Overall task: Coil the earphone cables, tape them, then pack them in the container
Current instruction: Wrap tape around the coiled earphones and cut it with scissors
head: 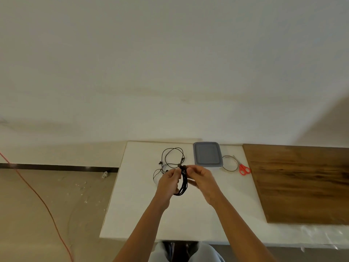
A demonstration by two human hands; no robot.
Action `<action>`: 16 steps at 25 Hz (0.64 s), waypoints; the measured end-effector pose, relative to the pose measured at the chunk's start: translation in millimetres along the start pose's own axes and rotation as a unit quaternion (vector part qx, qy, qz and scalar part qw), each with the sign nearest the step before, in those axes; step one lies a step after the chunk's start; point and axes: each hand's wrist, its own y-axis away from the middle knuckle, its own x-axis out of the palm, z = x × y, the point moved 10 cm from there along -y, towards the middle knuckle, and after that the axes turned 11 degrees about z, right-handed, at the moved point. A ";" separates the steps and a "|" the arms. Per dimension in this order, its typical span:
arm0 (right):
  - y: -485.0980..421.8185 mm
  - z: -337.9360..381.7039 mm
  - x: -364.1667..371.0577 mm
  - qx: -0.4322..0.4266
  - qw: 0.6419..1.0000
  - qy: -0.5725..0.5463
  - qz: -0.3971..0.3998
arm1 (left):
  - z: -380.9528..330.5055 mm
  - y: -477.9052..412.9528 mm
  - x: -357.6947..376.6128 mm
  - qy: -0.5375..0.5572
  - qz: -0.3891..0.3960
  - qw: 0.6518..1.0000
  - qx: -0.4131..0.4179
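Both hands meet above the white table [143, 214] — the left hand [168, 183] and right hand [200, 177] each pinch the top of a coiled black earphone cable [183, 183] that hangs down between them. Another loose cable [172, 157] lies just behind, beside the lidded grey container [207, 154], a tape roll [230, 163] and red scissors [244, 169].

near table [143, 214]: open | far edge: loose cable [172, 156], container [207, 154], tape [230, 163], scissors [244, 169]
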 end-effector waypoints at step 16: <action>-24.8 -50.3 -180.5 0.091 0.838 0.405 -0.353 | 56.4 -95.4 39.3 0.008 0.046 0.998 -0.041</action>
